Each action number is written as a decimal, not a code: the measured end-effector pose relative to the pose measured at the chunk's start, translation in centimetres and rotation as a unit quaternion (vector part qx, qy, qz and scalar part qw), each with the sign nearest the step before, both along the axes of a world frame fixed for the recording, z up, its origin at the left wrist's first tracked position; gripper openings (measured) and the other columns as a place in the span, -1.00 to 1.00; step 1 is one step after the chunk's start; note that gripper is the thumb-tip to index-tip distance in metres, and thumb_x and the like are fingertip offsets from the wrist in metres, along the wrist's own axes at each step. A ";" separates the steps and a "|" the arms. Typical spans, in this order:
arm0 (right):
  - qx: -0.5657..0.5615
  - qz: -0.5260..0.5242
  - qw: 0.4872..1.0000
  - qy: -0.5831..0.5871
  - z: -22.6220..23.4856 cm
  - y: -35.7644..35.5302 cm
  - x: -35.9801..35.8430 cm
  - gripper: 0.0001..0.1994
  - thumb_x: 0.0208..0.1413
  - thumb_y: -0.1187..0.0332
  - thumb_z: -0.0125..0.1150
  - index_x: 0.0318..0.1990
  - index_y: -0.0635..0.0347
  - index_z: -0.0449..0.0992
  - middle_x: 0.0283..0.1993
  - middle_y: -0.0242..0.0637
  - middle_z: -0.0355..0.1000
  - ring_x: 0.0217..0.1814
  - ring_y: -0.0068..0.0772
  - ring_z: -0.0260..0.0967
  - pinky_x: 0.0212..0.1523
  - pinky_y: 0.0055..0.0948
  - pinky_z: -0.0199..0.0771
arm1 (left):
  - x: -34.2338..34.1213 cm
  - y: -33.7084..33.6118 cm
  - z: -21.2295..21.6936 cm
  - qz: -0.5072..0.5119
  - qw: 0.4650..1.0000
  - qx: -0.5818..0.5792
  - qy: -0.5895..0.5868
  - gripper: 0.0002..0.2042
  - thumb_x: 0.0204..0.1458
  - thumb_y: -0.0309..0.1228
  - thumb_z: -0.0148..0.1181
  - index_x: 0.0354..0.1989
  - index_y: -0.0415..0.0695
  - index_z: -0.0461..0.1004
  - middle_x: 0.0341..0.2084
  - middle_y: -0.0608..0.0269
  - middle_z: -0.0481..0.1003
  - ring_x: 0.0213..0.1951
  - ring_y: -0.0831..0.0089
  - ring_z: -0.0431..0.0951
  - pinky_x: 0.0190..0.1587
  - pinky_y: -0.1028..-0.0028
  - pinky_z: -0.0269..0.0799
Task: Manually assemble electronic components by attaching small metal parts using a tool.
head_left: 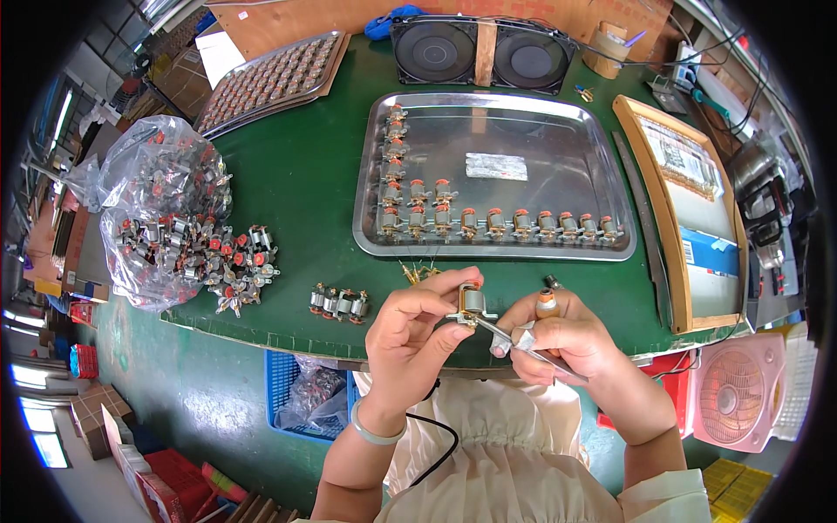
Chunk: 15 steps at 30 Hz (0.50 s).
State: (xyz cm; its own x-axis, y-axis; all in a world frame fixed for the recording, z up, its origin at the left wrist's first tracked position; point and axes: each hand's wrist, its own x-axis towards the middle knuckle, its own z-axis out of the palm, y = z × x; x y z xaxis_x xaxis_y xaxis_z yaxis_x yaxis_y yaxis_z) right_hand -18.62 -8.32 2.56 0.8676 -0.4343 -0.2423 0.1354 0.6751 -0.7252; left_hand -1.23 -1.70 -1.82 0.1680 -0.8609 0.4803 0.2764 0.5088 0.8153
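In front of me my left hand [408, 336] pinches a small coil assembly [472, 301] between thumb and fingers. It has a silvery body, a brass-coloured frame and an orange-red top. My right hand [571, 338] is closed round slim metal tweezers [493, 329] with white wrapping on them. Their tip meets the underside of the coil assembly. A short orange-and-white piece [547, 301] also shows between the right fingers; its kind is unclear. Beyond the hands stands a steel tray [558, 131], with similar coil assemblies in rows along its left and near sides.
A clear plastic bag [144, 187] spills a heap of coil assemblies [235, 261] at left. Several more [340, 303] sit by the front edge. A filled tray [275, 78], twin black fans [484, 54] and a wooden frame [737, 261] stand around the green table [305, 192].
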 end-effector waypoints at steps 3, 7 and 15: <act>-0.064 -0.013 0.997 0.044 0.5 0.3 -0.1 -0.81 0.00 0.46 -0.02 -0.29 0.44 0.41 -0.70 -0.31 0.28 -0.75 -0.60 0.13 -0.73 -0.57 0.10 | 0.2 0.0 0.1 0.029 0.999 -0.009 -0.018 -0.74 -0.09 -0.70 0.08 -0.21 -0.26 0.23 -0.06 -0.20 0.29 0.00 0.16 0.34 0.03 0.30 0.28; -0.495 -0.053 0.856 0.140 0.2 0.0 -0.3 -0.83 -0.14 0.49 0.11 -0.33 0.34 0.43 -0.60 -0.27 0.32 -0.69 -0.43 0.24 -0.66 -0.47 0.22 | 0.3 0.1 0.1 0.070 0.997 -0.002 -0.026 -0.73 -0.09 -0.70 0.09 -0.20 -0.27 0.23 -0.06 -0.20 0.30 0.01 0.17 0.34 0.02 0.30 0.29; -0.691 -0.159 0.661 0.244 0.1 0.2 1.4 -0.73 -0.29 0.52 0.20 -0.33 0.23 0.37 -0.55 -0.23 0.25 -0.57 -0.22 0.32 -0.63 -0.35 0.29 | 0.2 0.1 -0.1 0.079 0.995 -0.006 -0.054 -0.72 -0.09 -0.69 0.09 -0.19 -0.27 0.23 -0.05 -0.16 0.31 0.01 0.18 0.35 0.02 0.31 0.31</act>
